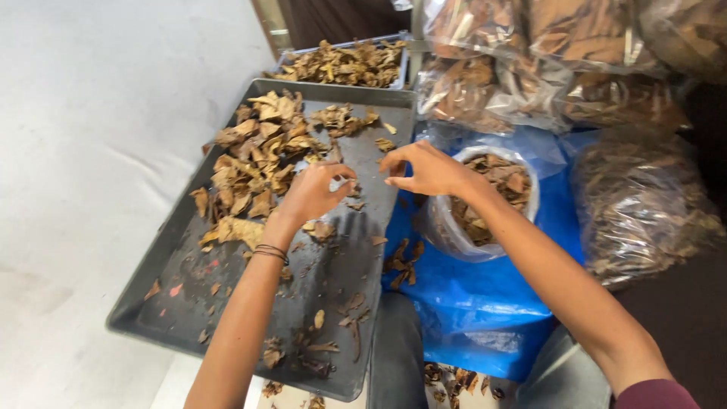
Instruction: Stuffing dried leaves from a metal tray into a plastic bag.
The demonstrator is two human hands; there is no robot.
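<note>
A large dark grey tray (189, 295) lies in front of me with a heap of dry brown leaves (254, 163) at its far left. My left hand (310, 193) hovers over the tray's middle, fingers curled and pinching, beside the heap; whether a leaf piece is between the fingertips is unclear. My right hand (425, 170) is over the tray's right edge, thumb and fingers pinched together, close to a clear bag of leaves (485, 204) sitting on blue plastic sheet (469, 295).
A second tray of leaves (344, 64) stands behind the first. Several clear plastic bags packed with dry leaves (644, 204) pile up at the right and top right. A white floor (83, 151) spreads to the left. Leaf scraps dot the tray's near end.
</note>
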